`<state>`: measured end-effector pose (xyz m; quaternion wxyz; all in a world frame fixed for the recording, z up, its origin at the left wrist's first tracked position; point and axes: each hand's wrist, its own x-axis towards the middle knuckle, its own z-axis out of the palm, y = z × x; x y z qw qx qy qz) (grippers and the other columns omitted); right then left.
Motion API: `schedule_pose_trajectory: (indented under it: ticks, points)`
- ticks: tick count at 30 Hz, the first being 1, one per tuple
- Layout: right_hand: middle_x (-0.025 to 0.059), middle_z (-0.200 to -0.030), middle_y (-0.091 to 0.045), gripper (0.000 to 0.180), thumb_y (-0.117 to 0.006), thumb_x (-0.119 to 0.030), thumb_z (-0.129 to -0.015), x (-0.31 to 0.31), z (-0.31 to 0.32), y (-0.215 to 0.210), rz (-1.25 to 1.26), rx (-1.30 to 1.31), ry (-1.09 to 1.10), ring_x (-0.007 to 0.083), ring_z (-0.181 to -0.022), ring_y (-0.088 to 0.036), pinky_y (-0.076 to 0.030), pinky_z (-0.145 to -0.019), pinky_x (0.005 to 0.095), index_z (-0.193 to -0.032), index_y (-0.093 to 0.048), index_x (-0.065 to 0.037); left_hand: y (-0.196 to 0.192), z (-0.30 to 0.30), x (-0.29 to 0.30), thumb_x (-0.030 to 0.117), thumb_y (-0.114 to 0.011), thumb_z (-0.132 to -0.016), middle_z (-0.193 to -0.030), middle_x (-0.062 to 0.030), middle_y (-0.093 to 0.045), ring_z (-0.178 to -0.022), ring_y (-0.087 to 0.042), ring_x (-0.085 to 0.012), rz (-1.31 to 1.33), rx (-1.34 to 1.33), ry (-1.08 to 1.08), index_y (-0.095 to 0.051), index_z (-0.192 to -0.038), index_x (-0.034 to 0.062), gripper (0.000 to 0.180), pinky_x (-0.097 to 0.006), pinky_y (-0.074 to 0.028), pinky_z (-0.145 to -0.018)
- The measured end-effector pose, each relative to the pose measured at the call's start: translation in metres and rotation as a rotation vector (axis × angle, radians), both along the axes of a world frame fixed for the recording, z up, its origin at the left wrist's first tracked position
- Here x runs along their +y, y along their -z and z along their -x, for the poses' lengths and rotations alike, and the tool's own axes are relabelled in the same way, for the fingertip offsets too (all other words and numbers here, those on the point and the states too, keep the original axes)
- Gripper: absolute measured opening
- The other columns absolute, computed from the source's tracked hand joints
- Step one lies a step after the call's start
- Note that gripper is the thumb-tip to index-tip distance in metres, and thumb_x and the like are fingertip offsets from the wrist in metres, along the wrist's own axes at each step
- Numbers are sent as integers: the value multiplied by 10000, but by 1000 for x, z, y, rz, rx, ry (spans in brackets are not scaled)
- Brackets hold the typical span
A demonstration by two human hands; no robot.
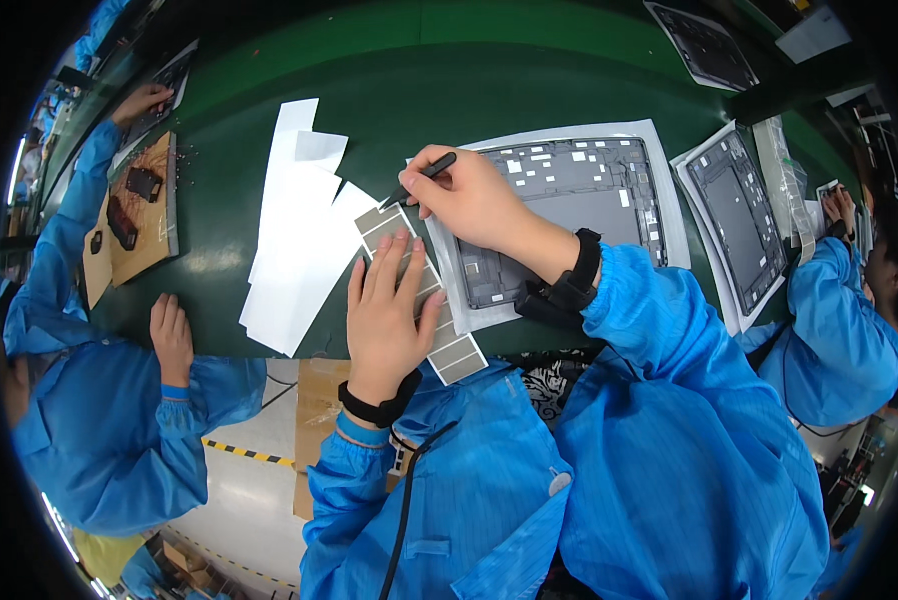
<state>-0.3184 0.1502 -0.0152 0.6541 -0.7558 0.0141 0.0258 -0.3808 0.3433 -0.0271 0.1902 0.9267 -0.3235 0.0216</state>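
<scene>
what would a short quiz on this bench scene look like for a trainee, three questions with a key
1. Which of the wearer's hands holds the black pen-like tool?
2. True or false: the left hand is lifted well clear of the strip of grey rectangles.
3. What lies under the dark grey panel just right of that strip?
A) bare cardboard
B) white sheeting
C) blue cloth

Key:
1. The right hand.
2. False; its fingers lie spread on the strip.
3. B

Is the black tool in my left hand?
No, your right hand holds the black tool, while your left hand rests on the gray-and-white strip.
</scene>
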Motion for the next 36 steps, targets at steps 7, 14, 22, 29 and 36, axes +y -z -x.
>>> schedule_pose_trajectory:
  ticks: [7,14,22,29,36]
  points:
    - [44,-791,-664,204,-613,-195,-967,6,5,-3,162,-21,-23,87,-670,-622,-506,-632,245,-988,-632,7,-3,-2,0,285,-625,-900,-1481,-118,-468,-1389,-415,-298,19,12,12,-523,-1407,86,554,-499,-257,-1150]
    - [54,-802,-666,191,-602,-180,-972,7,5,0,-49,13,68,98,-693,-634,-504,-636,247,-1001,-630,7,-2,-2,1,287,-633,-890,-1478,-112,-474,-1389,-415,-292,34,40,11,-537,-1395,91,551,-503,-260,-1146]
    - [55,-830,-676,185,-588,-165,-979,14,4,-7,82,-37,32,94,-694,-640,-505,-621,246,-1013,-636,11,-3,-1,1,280,-630,-896,-1484,-105,-469,-1397,-405,-294,15,45,7,-533,-1400,96,545,-510,-259,-1144]
    - [69,-789,-673,162,-581,-132,-990,-98,85,-52,-121,-301,374,108,-657,-633,-508,-606,238,-1026,-620,21,-16,-21,6,182,-644,-899,-1566,-114,-354,-1415,-335,-407,-37,86,43,-473,-1466,207,593,-486,-319,-1141]
    - [42,-733,-610,173,-554,-162,-1001,-207,190,-31,-131,-44,615,92,-666,-588,-484,-668,231,-983,-597,4,-94,11,-12,-12,-557,-906,-1378,-172,-530,-1268,-492,-377,-250,-44,-53,-528,-1377,52,476,-432,-427,-1036]
